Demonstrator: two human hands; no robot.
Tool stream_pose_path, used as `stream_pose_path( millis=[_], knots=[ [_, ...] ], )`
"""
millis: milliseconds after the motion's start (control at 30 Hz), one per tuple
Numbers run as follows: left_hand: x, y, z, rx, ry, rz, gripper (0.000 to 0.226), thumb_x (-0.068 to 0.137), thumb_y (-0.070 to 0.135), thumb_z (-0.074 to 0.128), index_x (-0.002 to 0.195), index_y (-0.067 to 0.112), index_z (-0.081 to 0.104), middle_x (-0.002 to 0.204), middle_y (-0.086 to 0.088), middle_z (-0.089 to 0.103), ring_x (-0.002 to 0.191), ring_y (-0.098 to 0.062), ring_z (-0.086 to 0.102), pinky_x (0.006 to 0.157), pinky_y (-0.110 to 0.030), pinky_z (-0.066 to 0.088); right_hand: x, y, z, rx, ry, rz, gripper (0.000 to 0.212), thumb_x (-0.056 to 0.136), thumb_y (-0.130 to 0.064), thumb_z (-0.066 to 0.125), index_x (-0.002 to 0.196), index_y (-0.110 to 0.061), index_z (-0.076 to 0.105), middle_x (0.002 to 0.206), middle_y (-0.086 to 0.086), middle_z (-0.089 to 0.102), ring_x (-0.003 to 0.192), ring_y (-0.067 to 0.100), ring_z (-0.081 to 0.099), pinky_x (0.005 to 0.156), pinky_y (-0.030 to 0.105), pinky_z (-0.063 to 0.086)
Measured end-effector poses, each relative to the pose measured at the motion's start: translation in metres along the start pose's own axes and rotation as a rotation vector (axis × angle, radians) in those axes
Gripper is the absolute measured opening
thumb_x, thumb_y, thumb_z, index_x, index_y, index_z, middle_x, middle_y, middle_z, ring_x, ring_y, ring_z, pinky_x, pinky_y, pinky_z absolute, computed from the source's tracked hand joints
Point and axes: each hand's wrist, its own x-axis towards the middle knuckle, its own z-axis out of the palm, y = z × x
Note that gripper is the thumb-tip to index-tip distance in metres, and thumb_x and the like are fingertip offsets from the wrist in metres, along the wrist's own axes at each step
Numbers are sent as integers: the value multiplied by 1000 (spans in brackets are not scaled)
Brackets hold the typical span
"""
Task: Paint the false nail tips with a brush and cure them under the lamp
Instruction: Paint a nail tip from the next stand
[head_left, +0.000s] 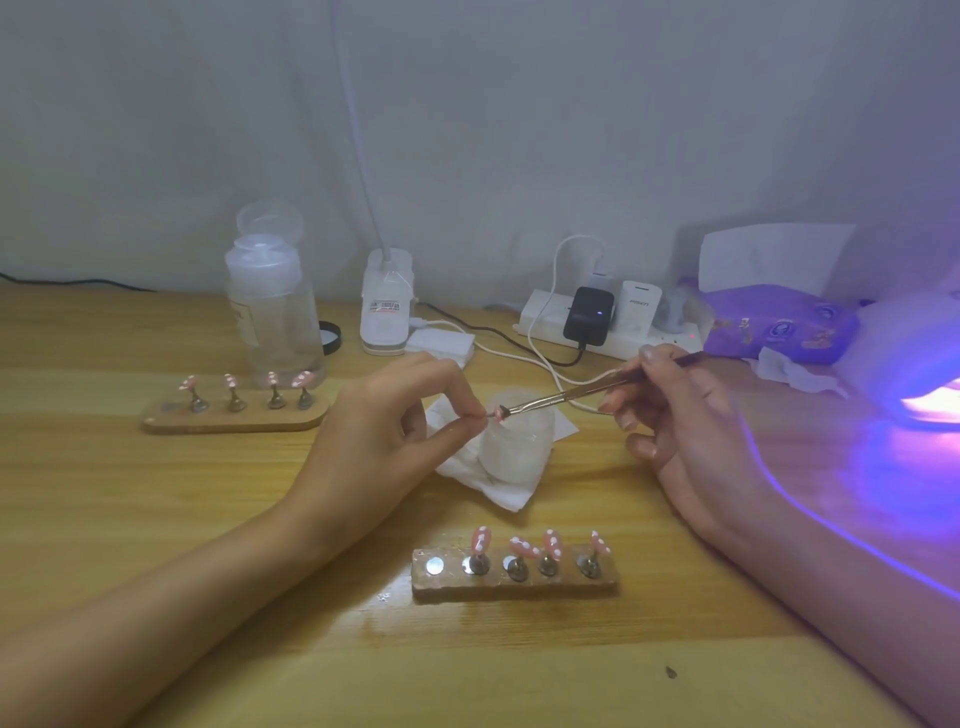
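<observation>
Painting looks nearly done: my left hand (395, 415) pinches a small pink false nail tip (500, 414) over the wooden bench (208, 649), my right hand (691, 415) grips the slim metal brush (566, 393) against it, and curing under the glowing purple lamp (924, 384) at right remains.

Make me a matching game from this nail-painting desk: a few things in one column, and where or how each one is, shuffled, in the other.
Things
1. brush
2. pink nail tip
3. near wooden stand
4. curing lamp

States
A. glowing violet at the right edge
B. one magnet spot bare
C. held in the right hand
D. pinched by its stem in the left hand

Pairs: 1-C, 2-D, 3-B, 4-A
</observation>
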Motion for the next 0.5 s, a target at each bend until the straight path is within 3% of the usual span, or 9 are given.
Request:
stream_pose_path(
  millis=[67,267,400,500],
  knots=[
    [0,0,0,1,-1,-1,17,85,18,76,80,28,64,86,7,62,54,-14,47,56,-15,36,1,0,-2,24,28,-4,23,100,-23,49,82,-13,57,61,6,65,50,7,52,39,15,33],
    [0,0,0,-3,4,8,18,86,18,77,80,29,64,87,7,63,53,-14,46,55,-16,36,0,1,0,-8,-54,-38,21,88,-39,57,75,-24,65,69,6,70,53,8,53,44,17,37],
    [0,0,0,-1,5,8,16,85,18,77,80,27,65,86,8,62,54,-13,46,55,-14,36,3,2,-2,-11,33,-23,22,98,-27,53,80,-16,60,64,6,69,49,6,50,41,16,34],
    [0,0,0,13,5,12,15,85,18,77,80,26,65,87,8,63,54,-13,47,56,-15,37,2,1,-1,6,-17,-63,20,89,-37,57,81,-18,61,66,5,70,49,6,50,42,15,35]
  ],
)
